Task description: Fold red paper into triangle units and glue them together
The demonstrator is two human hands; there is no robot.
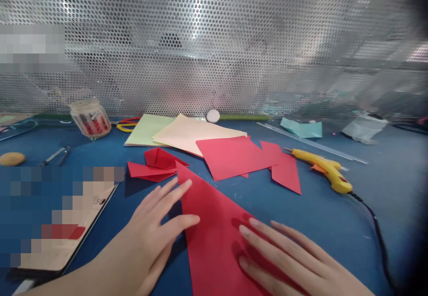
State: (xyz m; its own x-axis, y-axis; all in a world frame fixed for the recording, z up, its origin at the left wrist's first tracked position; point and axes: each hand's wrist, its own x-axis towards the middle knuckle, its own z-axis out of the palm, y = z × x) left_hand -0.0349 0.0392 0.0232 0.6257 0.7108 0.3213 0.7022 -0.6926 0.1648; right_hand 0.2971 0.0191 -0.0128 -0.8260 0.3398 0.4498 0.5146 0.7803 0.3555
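Note:
A large sheet of red paper [217,233] lies in front of me on the blue table, its pointed tip facing away. My left hand [157,222] rests along the paper's left edge, fingers stretched out and the thumb on the paper. On the right edge, my right hand [287,256] has its fingers extended and apart over the sheet. Just beyond the tip sits a folded red paper piece [155,166]. More flat red sheets [237,155] lie farther back, overlapping each other.
Behind are cream paper [197,131], green paper [143,131] and a glass jar [90,120]. To the right lies a yellow glue gun [323,169], its black cord running toward me. A phone [83,224] is at left. Perforated metal [214,42] walls the back.

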